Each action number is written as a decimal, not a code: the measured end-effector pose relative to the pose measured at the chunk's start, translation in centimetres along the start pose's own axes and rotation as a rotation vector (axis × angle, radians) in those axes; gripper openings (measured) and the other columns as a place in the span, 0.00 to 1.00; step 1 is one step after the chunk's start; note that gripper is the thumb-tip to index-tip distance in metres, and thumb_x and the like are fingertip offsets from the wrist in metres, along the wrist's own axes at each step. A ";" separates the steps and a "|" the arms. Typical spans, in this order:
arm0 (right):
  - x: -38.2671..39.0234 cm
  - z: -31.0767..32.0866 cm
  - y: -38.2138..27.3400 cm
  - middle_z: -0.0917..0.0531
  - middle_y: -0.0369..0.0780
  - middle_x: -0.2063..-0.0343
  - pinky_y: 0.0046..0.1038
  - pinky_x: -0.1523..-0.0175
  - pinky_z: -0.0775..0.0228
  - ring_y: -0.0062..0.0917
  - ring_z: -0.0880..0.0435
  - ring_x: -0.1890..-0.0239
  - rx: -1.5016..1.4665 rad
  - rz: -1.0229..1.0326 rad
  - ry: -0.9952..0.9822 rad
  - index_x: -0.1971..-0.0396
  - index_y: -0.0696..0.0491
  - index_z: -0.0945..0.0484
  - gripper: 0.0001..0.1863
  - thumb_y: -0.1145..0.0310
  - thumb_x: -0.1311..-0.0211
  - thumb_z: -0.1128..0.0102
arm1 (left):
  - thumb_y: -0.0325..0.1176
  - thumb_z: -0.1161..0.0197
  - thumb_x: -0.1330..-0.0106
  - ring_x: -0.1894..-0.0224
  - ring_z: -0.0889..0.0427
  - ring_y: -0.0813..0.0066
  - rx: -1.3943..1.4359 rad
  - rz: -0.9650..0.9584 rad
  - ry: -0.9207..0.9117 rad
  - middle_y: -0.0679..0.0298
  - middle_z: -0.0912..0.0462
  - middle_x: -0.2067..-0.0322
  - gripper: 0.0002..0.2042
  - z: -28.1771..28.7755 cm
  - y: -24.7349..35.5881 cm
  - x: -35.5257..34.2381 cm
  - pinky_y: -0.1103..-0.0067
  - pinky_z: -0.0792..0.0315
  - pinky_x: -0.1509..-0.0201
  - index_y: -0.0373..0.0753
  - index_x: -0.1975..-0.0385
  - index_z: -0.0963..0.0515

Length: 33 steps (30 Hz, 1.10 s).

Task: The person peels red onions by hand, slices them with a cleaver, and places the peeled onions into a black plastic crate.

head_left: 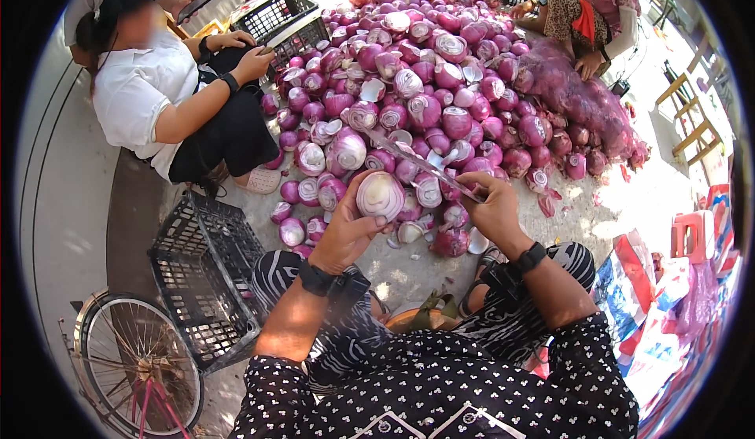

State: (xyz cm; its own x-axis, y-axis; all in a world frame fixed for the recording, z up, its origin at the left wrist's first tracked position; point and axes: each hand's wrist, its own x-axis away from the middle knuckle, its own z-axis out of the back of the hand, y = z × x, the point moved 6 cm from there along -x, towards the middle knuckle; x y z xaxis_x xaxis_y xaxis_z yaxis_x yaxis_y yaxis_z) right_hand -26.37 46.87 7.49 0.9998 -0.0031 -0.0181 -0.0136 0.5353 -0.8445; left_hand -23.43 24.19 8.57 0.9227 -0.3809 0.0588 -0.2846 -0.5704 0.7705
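Observation:
My left hand (348, 230) is closed round an onion (381, 197) whose trimmed, pale cut face with purple rings is turned up toward me. In my right hand (495, 207) is a long knife (425, 164), gripped at its near end. Its blade points forward and left, above the pile and beyond the held onion, without touching that onion as far as I can see. Just past both hands rises a large heap of purple onions (425, 112), several with cut ends or loose skin. The knife's handle is mostly hidden by my fingers.
A black plastic crate (208, 282) stands at my left, beside a bicycle wheel (141, 364). Another black crate (303, 34) borders the heap. One person in white (149, 101) sits at left; another (586, 14) crouches at far right near a purple mesh sack (558, 81). A pink stool (692, 236) stands right.

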 end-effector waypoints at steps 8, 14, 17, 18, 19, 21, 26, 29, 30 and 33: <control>0.6 1.2 -1.9 0.21 0.37 0.79 0.25 0.73 0.35 0.21 0.25 0.79 -0.147 0.186 0.178 0.57 0.49 0.24 0.19 0.73 0.54 0.36 | 0.22 0.43 0.42 0.52 0.25 0.69 0.042 -0.013 0.088 0.60 0.29 0.50 0.31 1.1 -0.9 -0.3 0.77 0.27 0.58 0.43 0.38 0.47; 1.6 1.5 -3.9 0.20 0.44 0.69 0.36 0.61 0.34 0.38 0.21 0.66 0.303 0.438 0.130 0.50 0.50 0.29 0.32 0.75 0.65 0.38 | 0.32 0.42 0.38 0.47 0.30 0.74 -0.057 -0.129 0.107 0.63 0.29 0.51 0.20 0.7 -0.1 -0.2 0.74 0.33 0.43 0.39 0.48 0.38; 2.6 1.2 -4.7 0.22 0.40 0.74 0.34 0.63 0.37 0.35 0.24 0.70 0.266 0.635 0.104 0.52 0.48 0.28 0.34 0.73 0.70 0.36 | 0.26 0.37 0.43 0.57 0.22 0.72 -0.212 -0.105 0.194 0.60 0.25 0.56 0.24 0.9 -0.2 -1.0 0.77 0.23 0.56 0.42 0.47 0.38; 2.9 1.1 -5.0 0.25 0.39 0.76 0.32 0.65 0.39 0.33 0.25 0.72 0.261 0.643 0.075 0.53 0.47 0.27 0.34 0.73 0.71 0.36 | 0.26 0.33 0.47 0.62 0.20 0.71 -0.119 -0.074 0.232 0.59 0.23 0.58 0.28 1.4 -0.6 -0.9 0.77 0.21 0.61 0.43 0.47 0.39; 3.2 0.9 -5.4 0.27 0.37 0.79 0.31 0.67 0.40 0.32 0.27 0.74 0.257 0.651 0.046 0.53 0.47 0.27 0.34 0.73 0.73 0.36 | 0.26 0.33 0.47 0.62 0.20 0.71 -0.119 -0.074 0.236 0.59 0.23 0.58 0.28 1.6 -0.7 -0.8 0.77 0.21 0.61 0.43 0.47 0.39; 3.3 0.9 -6.2 0.30 0.35 0.81 0.31 0.69 0.42 0.31 0.29 0.77 0.212 0.673 0.059 0.55 0.46 0.25 0.32 0.72 0.73 0.35 | 0.28 0.31 0.49 0.60 0.20 0.70 -0.050 -0.108 0.100 0.59 0.24 0.58 0.29 1.2 -0.6 -1.0 0.75 0.21 0.58 0.43 0.48 0.38; 3.5 0.3 -6.6 0.29 0.35 0.80 0.31 0.68 0.41 0.30 0.27 0.76 0.202 0.704 -0.008 0.57 0.46 0.22 0.30 0.72 0.71 0.35 | 0.28 0.30 0.51 0.60 0.20 0.68 0.086 -0.067 0.062 0.58 0.24 0.58 0.31 1.1 -1.2 -0.8 0.75 0.21 0.58 0.42 0.48 0.39; 3.7 0.2 -6.6 0.28 0.34 0.80 0.31 0.68 0.41 0.29 0.27 0.76 0.216 0.731 -0.012 0.57 0.45 0.22 0.29 0.72 0.71 0.34 | 0.27 0.31 0.51 0.60 0.20 0.69 -0.075 -0.014 0.126 0.57 0.24 0.58 0.30 1.6 -1.5 -0.8 0.75 0.21 0.58 0.41 0.48 0.39; 3.8 0.2 -6.6 0.28 0.34 0.80 0.31 0.68 0.41 0.29 0.27 0.76 0.215 0.730 -0.013 0.57 0.45 0.22 0.29 0.72 0.71 0.34 | 0.27 0.33 0.50 0.61 0.19 0.66 -0.159 0.001 0.160 0.55 0.24 0.59 0.30 2.0 -1.6 -0.7 0.73 0.20 0.59 0.42 0.46 0.40; 3.9 0.2 -6.7 0.28 0.34 0.80 0.31 0.68 0.41 0.28 0.27 0.76 0.215 0.729 -0.005 0.58 0.45 0.22 0.29 0.72 0.71 0.34 | 0.26 0.34 0.49 0.62 0.19 0.67 -0.211 0.011 0.162 0.56 0.24 0.59 0.29 2.5 -2.0 -0.9 0.73 0.20 0.60 0.42 0.46 0.40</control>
State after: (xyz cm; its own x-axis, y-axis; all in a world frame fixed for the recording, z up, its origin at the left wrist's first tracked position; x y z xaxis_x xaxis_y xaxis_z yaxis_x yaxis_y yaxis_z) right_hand -22.42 43.44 13.22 0.7384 0.4182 -0.5291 -0.6690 0.5534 -0.4962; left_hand -24.33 23.79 5.40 0.9542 -0.2555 0.1555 -0.2500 -0.3960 0.8836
